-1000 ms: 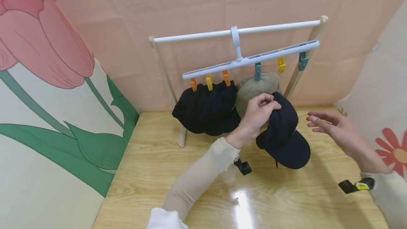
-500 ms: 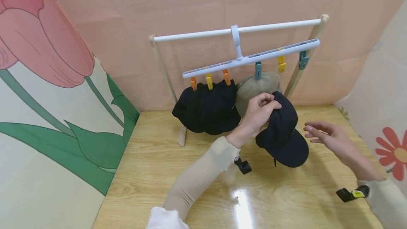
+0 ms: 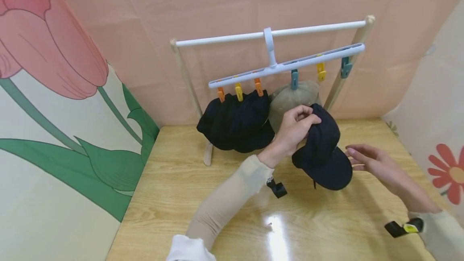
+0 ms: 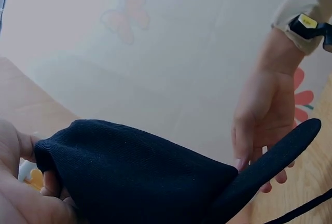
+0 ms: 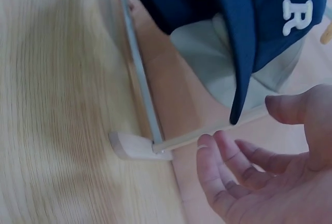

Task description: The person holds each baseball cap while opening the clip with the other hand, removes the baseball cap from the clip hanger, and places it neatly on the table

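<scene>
My left hand (image 3: 290, 132) pinches the crown of a dark navy baseball cap (image 3: 322, 148) between thumb and fingers. The cap hangs over the table with its brim tilted down to the right. In the right wrist view a white letter R (image 5: 297, 16) shows on its front. My right hand (image 3: 377, 164) holds nothing; its relaxed fingertips are right by the brim's right edge, thumb apart from the fingers. Above hangs a lilac clip hanger (image 3: 290, 67). Its teal clip (image 3: 295, 79) holds a khaki cap (image 3: 286, 102), partly hidden behind my left hand.
Dark caps (image 3: 235, 128) hang from orange and yellow clips at the hanger's left. A yellow clip (image 3: 321, 72) and a teal clip (image 3: 346, 67) at the right hold nothing. The rack's white rail (image 3: 224, 39) carries the hanger above a wooden table (image 3: 174, 196).
My right hand has come down and a little left, to the brim of the navy cap. The left hand keeps its pinch on the cap, almost still.
</scene>
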{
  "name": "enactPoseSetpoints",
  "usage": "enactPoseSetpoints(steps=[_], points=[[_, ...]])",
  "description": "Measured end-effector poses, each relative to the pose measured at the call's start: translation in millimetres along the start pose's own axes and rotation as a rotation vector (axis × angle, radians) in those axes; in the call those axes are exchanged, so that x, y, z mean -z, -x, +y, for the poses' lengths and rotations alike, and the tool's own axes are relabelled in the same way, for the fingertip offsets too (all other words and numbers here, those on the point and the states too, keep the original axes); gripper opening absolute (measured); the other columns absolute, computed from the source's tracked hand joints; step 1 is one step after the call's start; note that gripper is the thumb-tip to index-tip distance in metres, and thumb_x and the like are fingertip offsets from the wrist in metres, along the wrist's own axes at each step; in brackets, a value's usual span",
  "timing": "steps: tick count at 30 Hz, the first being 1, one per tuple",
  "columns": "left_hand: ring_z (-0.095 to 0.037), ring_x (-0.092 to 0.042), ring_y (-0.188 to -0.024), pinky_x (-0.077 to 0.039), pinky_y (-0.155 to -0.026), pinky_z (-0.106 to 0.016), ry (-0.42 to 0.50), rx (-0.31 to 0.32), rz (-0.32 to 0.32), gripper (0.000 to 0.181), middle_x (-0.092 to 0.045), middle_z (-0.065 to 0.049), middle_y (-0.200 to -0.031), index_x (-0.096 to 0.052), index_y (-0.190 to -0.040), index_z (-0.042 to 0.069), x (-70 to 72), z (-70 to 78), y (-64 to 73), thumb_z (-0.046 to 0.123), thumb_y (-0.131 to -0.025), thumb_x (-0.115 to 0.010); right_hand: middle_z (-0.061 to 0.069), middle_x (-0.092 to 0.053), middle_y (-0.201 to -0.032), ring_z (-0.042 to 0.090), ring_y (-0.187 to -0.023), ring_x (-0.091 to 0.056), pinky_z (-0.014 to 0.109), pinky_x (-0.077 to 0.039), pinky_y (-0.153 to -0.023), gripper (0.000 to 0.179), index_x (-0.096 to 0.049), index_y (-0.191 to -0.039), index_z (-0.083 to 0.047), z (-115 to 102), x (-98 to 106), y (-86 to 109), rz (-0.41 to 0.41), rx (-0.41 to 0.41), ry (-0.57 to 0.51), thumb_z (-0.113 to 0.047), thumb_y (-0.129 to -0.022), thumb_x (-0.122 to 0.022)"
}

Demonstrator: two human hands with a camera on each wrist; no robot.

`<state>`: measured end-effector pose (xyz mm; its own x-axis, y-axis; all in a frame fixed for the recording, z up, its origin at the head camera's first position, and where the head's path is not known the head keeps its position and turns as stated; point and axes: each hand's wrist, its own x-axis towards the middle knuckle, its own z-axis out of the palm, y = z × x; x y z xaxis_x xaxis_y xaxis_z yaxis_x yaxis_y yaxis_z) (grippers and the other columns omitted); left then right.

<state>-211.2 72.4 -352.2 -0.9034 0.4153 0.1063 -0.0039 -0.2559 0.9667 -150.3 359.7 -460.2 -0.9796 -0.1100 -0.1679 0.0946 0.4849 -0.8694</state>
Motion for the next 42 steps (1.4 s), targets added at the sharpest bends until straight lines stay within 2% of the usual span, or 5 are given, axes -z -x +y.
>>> enactPoseSetpoints(steps=[4,12,22,33,42], points=[[-0.006,-0.051,-0.071,-0.042,-0.057,-0.020,0.000,-0.001,-0.004,0.014,-0.058,0.011,-0.081,-0.066,-0.111,-0.004,-0.5,-0.5,0.9,0.004,-0.100,-0.067,-0.019,-0.063,-0.119,0.002,-0.101,-0.071,0.023,-0.061,-0.085,0.068,-0.031,-0.155,0.019,-2.9,-3.9,4.1,-0.027,-0.018,-0.044,-0.034,-0.116,-0.048],[-0.007,-0.045,-0.062,-0.040,-0.053,-0.020,0.015,-0.017,-0.009,0.005,-0.057,0.010,-0.079,-0.065,-0.105,0.002,-1.6,-1.7,2.6,0.003,-0.100,-0.065,0.023,-0.061,-0.140,0.008,-0.100,-0.074,0.028,-0.063,-0.087,0.071,-0.026,-0.155,0.021,-5.9,-8.8,10.9,-0.087,-0.103,-0.057,-0.036,-0.117,-0.042],[-0.008,-0.040,-0.058,-0.039,-0.052,-0.021,0.021,-0.032,-0.009,0.004,-0.055,0.010,-0.077,-0.065,-0.104,0.002,-1.1,-3.6,3.5,0.003,-0.100,-0.065,0.000,-0.070,-0.114,0.016,-0.097,-0.076,0.034,-0.064,-0.088,0.067,-0.029,-0.150,0.023,-1.0,-5.8,14.6,-0.145,-0.182,-0.207,-0.033,-0.117,-0.043],[-0.008,-0.040,-0.058,-0.040,-0.053,-0.021,0.003,-0.039,0.002,0.009,-0.055,0.010,-0.077,-0.065,-0.108,0.000,-1.0,-2.4,4.1,0.004,-0.100,-0.066,-0.001,-0.072,-0.110,0.017,-0.098,-0.076,0.033,-0.064,-0.086,0.039,-0.047,-0.137,0.010,-4.9,-5.1,17.1,-0.159,-0.129,-0.246,-0.023,-0.117,-0.045],[-0.002,-0.059,-0.083,-0.049,-0.079,-0.014,-0.055,-0.043,-0.014,0.023,-0.062,0.010,-0.091,-0.064,-0.118,-0.010,2.6,-5.2,4.7,0.004,-0.100,-0.067,-0.001,-0.070,-0.113,0.015,-0.098,-0.076,0.034,-0.064,-0.087,0.056,-0.030,-0.148,0.021,-7.7,-4.5,20.6,-0.126,-0.151,-0.225,-0.021,-0.116,-0.047]])
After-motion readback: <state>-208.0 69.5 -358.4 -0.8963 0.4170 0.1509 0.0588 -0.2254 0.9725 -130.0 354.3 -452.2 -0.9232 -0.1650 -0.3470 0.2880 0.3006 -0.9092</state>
